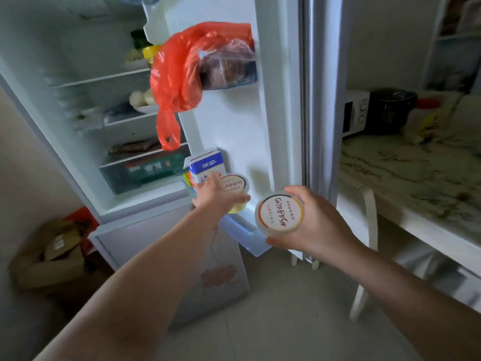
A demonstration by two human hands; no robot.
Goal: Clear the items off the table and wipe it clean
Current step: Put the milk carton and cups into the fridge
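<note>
**Light load, gentle grip**

At the lower door shelf (247,230), my left hand (217,198) is curled round the left yogurt cup (235,185), just beside the milk carton (208,165). I judge these cups light, thin-walled and easily dented, so they are best held round the rim and not squeezed. Further right, my right hand (315,225) holds the right yogurt cup (279,213), thumb and fingers spanning its rim.

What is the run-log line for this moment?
left hand grips yogurt cup at fridge door shelf | right hand grips second yogurt cup
</note>
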